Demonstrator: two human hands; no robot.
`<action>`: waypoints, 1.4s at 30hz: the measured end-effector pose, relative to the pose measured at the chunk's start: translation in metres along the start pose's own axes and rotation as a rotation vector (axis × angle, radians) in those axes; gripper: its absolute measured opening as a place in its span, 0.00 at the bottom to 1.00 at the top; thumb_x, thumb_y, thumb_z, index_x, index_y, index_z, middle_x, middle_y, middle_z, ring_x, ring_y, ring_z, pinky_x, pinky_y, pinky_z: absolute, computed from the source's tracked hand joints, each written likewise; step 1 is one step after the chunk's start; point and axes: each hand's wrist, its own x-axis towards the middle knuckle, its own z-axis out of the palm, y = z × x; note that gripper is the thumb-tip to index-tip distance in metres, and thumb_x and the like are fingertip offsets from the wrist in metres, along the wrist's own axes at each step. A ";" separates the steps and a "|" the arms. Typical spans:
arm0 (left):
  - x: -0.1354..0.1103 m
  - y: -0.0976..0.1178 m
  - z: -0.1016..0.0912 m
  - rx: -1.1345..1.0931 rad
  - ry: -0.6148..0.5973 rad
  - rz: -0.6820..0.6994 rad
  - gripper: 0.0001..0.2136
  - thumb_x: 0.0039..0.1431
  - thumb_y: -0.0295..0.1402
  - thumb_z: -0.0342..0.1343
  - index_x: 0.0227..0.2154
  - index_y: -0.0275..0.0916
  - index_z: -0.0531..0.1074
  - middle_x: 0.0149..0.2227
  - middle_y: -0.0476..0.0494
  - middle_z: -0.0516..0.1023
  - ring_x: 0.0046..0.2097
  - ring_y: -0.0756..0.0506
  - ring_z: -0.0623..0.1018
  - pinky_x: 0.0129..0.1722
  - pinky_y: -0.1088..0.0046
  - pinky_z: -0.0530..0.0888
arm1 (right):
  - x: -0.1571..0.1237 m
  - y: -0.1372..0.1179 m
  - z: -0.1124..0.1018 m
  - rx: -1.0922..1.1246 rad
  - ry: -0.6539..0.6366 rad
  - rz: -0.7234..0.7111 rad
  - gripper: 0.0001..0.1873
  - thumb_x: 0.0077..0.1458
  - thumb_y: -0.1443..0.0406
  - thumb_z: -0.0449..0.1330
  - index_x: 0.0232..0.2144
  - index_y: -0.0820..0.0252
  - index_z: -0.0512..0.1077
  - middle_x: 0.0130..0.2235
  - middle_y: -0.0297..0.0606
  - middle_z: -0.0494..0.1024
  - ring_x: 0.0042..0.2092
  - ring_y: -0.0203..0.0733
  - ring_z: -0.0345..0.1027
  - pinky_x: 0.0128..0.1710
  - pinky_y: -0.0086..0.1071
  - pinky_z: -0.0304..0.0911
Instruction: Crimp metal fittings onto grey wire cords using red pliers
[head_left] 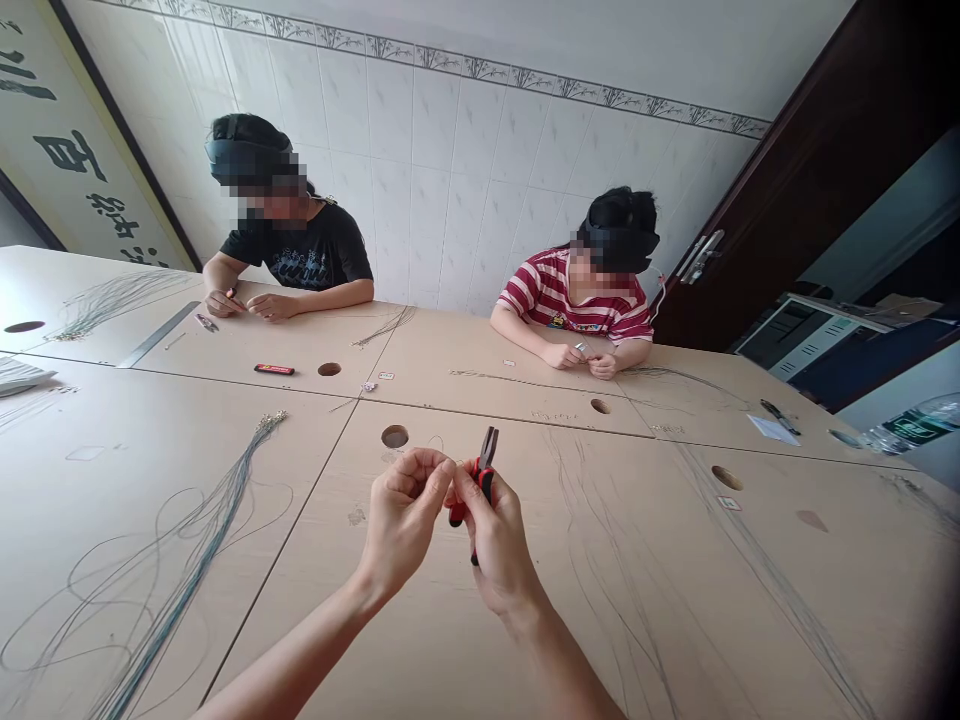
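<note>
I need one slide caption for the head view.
Right hand holds red-handled pliers beside the left hand, above a table with thin cords.

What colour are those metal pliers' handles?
Red and black handles, best seen in the head view.

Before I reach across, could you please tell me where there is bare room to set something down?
The tabletop looks bare between the two forearms, and between the left hand and the seam to its left. It is crowded beyond that seam, where the strand bundle spreads, and right of the right hand, where loose strands lie.
</note>
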 end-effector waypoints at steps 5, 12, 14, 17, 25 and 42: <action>0.003 0.005 -0.005 -0.029 -0.071 -0.087 0.11 0.57 0.40 0.57 0.28 0.37 0.67 0.17 0.56 0.61 0.18 0.57 0.55 0.16 0.81 0.53 | 0.002 -0.003 -0.010 -0.107 -0.067 -0.090 0.15 0.59 0.54 0.55 0.29 0.58 0.64 0.28 0.33 0.62 0.32 0.35 0.55 0.34 0.30 0.56; 0.005 0.005 -0.019 -0.023 -0.264 -0.109 0.12 0.58 0.41 0.56 0.28 0.37 0.66 0.16 0.58 0.55 0.18 0.57 0.52 0.16 0.81 0.50 | 0.004 -0.015 -0.018 -0.261 -0.170 -0.182 0.14 0.61 0.55 0.53 0.29 0.58 0.63 0.27 0.31 0.61 0.31 0.34 0.54 0.33 0.29 0.55; 0.004 0.005 -0.021 -0.003 -0.279 -0.093 0.12 0.59 0.41 0.55 0.28 0.37 0.67 0.16 0.58 0.55 0.19 0.56 0.52 0.16 0.80 0.50 | 0.004 -0.019 -0.019 -0.295 -0.186 -0.199 0.14 0.61 0.55 0.52 0.28 0.58 0.62 0.27 0.31 0.61 0.30 0.34 0.53 0.31 0.29 0.54; 0.004 0.005 -0.023 0.043 -0.287 -0.065 0.12 0.59 0.42 0.55 0.28 0.37 0.67 0.17 0.58 0.55 0.19 0.56 0.53 0.17 0.80 0.51 | 0.004 -0.023 -0.021 -0.341 -0.214 -0.212 0.15 0.61 0.55 0.52 0.28 0.58 0.61 0.27 0.31 0.60 0.29 0.34 0.51 0.30 0.29 0.53; 0.003 0.003 -0.027 0.096 -0.266 -0.022 0.12 0.60 0.41 0.54 0.28 0.38 0.67 0.18 0.57 0.55 0.20 0.56 0.53 0.17 0.80 0.51 | 0.002 -0.022 -0.031 -0.362 -0.129 -0.206 0.14 0.61 0.53 0.51 0.33 0.58 0.66 0.29 0.34 0.63 0.32 0.37 0.56 0.34 0.31 0.56; 0.001 0.003 -0.027 0.207 -0.307 0.083 0.09 0.61 0.37 0.53 0.29 0.37 0.69 0.21 0.53 0.61 0.23 0.54 0.58 0.20 0.78 0.56 | -0.007 -0.028 -0.030 -0.445 -0.218 -0.172 0.13 0.61 0.58 0.53 0.28 0.58 0.62 0.24 0.28 0.57 0.26 0.32 0.47 0.26 0.29 0.48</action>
